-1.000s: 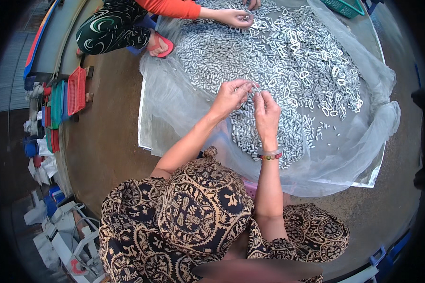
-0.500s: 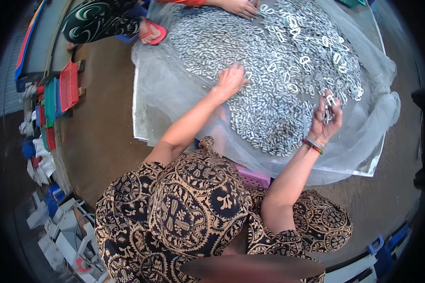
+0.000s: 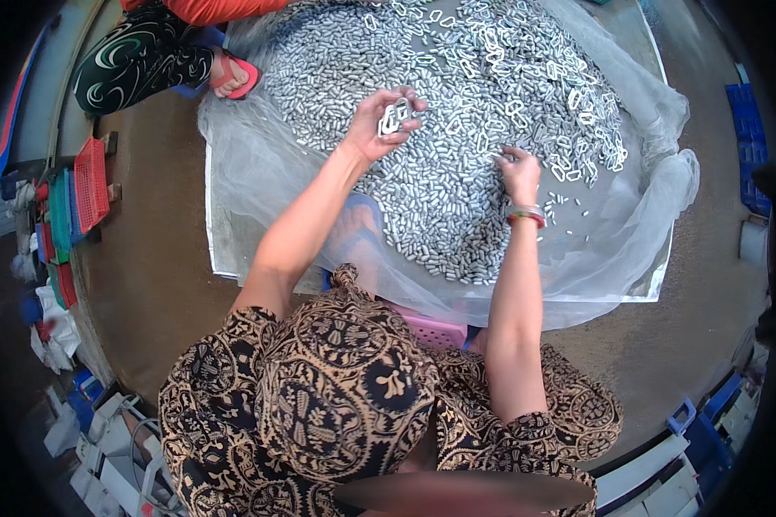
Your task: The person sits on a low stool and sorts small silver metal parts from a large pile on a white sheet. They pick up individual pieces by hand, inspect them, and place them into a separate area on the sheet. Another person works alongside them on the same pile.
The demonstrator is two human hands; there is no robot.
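Loosely, left hand (image 3: 379,121) cups shiny metal links (image 3: 394,115).

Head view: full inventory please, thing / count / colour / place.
small oblong pieces: uncounted heap, silver-grey, on the mesh
flat ring-shaped pieces: many, pale silver, heap's far right
mesh sheet: one, translucent white, over a low tray on the floor
basket: one, red, far left
crates: a few, blue, right edge
another person: one, orange sleeve, patterned trousers, pink sandal, top left
left hand: raised, holding ring-shaped pieces
right hand: on the heap, bracelet at wrist
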